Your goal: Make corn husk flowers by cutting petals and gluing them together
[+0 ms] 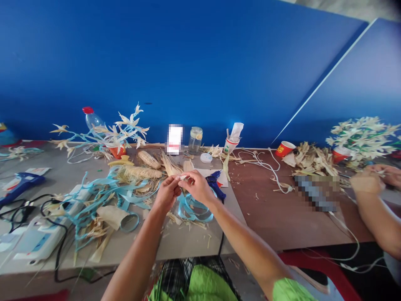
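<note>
My left hand [169, 191] and my right hand [198, 186] meet over the front of the table, fingertips pinched together. Between them is a small pale piece of corn husk [182, 177], partly covered by the fingers. Below my right hand lies a loose coil of light blue ribbon [196, 211]. Just beyond my hands are dried corn husks [171, 164] and a corn cob [149, 159]. A blue glue gun [216, 184] rests right of my right hand. More blue ribbon strips [103, 192] spread out to the left, beside a cardboard tube [114, 217].
At the back stand a husk-flower arrangement [125, 127], a glass jar [196, 140] and a cup [232, 144]. A white power strip [46, 234] with black cords lies left, near another glue gun [23, 184]. At right, a co-worker's hands [368, 180] work near a husk pile [313, 159].
</note>
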Demonstrator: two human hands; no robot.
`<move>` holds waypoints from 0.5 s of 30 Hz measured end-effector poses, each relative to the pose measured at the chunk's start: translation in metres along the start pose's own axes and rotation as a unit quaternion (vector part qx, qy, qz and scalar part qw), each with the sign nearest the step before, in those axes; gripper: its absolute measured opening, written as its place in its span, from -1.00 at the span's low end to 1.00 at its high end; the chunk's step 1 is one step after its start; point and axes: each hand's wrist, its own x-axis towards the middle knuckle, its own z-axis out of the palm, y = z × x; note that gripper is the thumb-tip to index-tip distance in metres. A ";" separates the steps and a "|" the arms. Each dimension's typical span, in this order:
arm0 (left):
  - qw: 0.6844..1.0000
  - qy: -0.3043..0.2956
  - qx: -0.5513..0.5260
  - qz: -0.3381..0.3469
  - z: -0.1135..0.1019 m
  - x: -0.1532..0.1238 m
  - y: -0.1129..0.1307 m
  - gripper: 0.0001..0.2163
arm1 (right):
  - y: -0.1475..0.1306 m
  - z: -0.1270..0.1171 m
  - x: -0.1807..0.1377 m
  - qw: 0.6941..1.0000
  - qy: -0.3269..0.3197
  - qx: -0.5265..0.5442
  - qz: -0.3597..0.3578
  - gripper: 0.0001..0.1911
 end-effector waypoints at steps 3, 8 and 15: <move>1.000 0.002 0.013 0.002 -0.001 0.000 -0.002 -0.71 | -0.002 0.014 0.002 0.997 0.071 0.018 0.009 -0.82; 1.000 0.010 0.014 0.004 0.002 -0.002 0.001 -0.64 | 0.018 0.017 0.012 0.981 0.103 0.159 0.050 -0.81; 0.994 -0.087 -0.021 -0.062 0.004 -0.003 0.004 -0.32 | 0.020 -0.008 0.011 0.914 -0.048 0.401 0.043 -0.74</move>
